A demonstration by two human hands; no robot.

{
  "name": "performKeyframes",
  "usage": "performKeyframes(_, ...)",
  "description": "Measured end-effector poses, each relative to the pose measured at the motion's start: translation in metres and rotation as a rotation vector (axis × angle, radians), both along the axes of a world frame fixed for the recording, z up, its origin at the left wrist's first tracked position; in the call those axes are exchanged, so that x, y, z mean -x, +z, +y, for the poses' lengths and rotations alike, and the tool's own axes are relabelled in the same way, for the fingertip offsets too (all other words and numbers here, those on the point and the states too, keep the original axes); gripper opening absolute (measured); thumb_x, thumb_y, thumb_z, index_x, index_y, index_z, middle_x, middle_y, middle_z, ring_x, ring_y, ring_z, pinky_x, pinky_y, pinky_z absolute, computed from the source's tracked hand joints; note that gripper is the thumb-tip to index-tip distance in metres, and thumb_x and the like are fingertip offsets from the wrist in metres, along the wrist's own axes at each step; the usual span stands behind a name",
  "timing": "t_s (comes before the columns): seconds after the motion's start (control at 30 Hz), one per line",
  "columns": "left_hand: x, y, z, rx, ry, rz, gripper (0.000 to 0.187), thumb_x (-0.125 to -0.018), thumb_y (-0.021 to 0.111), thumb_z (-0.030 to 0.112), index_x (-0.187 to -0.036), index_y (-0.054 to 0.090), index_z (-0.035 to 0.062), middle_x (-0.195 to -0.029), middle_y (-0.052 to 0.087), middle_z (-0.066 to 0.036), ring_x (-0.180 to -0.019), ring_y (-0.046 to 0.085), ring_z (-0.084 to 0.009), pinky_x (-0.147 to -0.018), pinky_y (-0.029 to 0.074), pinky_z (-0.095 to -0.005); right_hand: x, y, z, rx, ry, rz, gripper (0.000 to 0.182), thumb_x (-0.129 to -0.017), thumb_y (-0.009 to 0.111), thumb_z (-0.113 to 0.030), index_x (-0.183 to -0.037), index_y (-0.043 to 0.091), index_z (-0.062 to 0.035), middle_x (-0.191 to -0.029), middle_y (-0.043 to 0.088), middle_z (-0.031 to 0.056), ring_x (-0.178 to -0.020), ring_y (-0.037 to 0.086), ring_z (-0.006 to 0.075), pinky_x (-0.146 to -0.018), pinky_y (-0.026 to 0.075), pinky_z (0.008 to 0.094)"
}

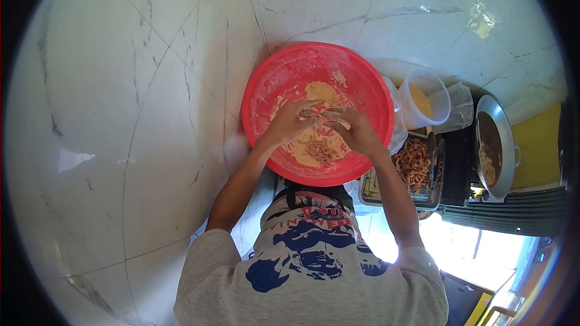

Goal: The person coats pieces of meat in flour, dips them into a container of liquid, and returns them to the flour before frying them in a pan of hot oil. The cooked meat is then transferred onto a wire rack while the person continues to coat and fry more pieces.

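Observation:
A wide red basin (pixel 258 115) stands in front of me, dusted inside with pale flour (pixel 301 150). Near its front lie several thin coated strips (pixel 322 150), and a yellowish heap of powder (pixel 321 92) sits toward the back. Over the middle of the basin, my left hand (pixel 292 122) is open, its floury fingers apart and pointing right. My right hand (pixel 355 128) faces it from the other side, also open, with flour on the fingertips. The fingertips of both hands come close together, and I see nothing held between them.
To the right, a tray (pixel 436 190) holds browned fried strips (pixel 412 165). Behind it stands a clear plastic tub (pixel 446 105) with yellow contents. A metal pan (pixel 511 166) with dark oil is farther right. Marbled tile walls (pixel 175 84) close in the left and back.

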State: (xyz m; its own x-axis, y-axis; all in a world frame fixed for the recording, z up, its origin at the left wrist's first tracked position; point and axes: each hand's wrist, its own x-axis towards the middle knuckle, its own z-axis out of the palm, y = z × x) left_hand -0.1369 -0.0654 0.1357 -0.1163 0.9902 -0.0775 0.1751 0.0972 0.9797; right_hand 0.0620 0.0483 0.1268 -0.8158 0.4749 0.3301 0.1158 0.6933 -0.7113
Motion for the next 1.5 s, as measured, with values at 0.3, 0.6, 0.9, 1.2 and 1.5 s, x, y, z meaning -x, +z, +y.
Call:
performKeyframes(0.3, -0.001, -0.001, 0.004, -0.051, -0.097, -0.166, 0.049, -0.093, 0.068, 0.012, -0.138, 0.053, -0.0021, -0.11, 0.07, -0.008, -0.1, 0.064, -0.0111, -0.085, 0.05, -0.0257, 0.001, 0.023, 0.002, 0.176, 0.065, 0.076, 0.019, -0.09, 0.068, -0.003, -0.109, 0.069, -0.002, -0.1, 0.071, 0.0135, -0.092, 0.069, 0.0245, -0.08, 0.054, 0.0344)
performKeyframes(0.6, -0.004, 0.003, 0.004, -0.056, -0.038, -0.232, 0.055, -0.091, 0.07, 0.012, -0.139, 0.049, -0.0044, -0.105, 0.071, -0.01, -0.095, 0.065, -0.0108, -0.085, 0.05, -0.0273, 0.005, 0.025, -0.006, 0.322, 0.078, 0.119, 0.021, -0.09, 0.066, -0.001, -0.111, 0.069, -0.0026, -0.1, 0.071, 0.014, -0.092, 0.069, 0.0244, -0.081, 0.053, 0.0348)
performKeyframes(0.9, 0.001, -0.003, 0.002, -0.039, -0.111, -0.14, 0.046, -0.087, 0.073, 0.012, -0.13, 0.06, 0.0011, -0.097, 0.071, -0.004, -0.091, 0.063, -0.0092, -0.083, 0.049, -0.0263, -0.003, 0.029, 0.005, 0.305, -0.029, 0.057, 0.017, -0.088, 0.066, 0.005, -0.104, 0.07, -0.0002, -0.1, 0.069, 0.0096, -0.093, 0.067, 0.0173, -0.083, 0.053, 0.0301)
performKeyframes(1.2, 0.001, 0.009, -0.003, -0.049, 0.0, 0.204, 0.027, -0.088, 0.073, 0.021, -0.107, 0.072, 0.0012, -0.093, 0.072, -0.011, -0.086, 0.065, -0.0161, -0.075, 0.051, -0.0332, -0.013, 0.031, 0.015, 0.225, -0.126, 0.097, 0.019, -0.086, 0.071, -0.003, -0.104, 0.072, -0.0046, -0.102, 0.07, 0.0132, -0.097, 0.067, 0.0243, -0.086, 0.053, 0.0344)
performKeyframes(1.5, -0.001, 0.012, 0.005, -0.063, -0.04, 0.269, 0.03, -0.09, 0.071, 0.025, -0.104, 0.071, -0.0008, -0.089, 0.072, -0.014, -0.082, 0.065, -0.0181, -0.074, 0.05, -0.0342, -0.002, 0.024, 0.007, 0.028, -0.033, -0.005, 0.026, -0.08, 0.075, 0.0, -0.106, 0.071, -0.005, -0.095, 0.07, 0.0118, -0.092, 0.067, 0.027, -0.078, 0.053, 0.0356)
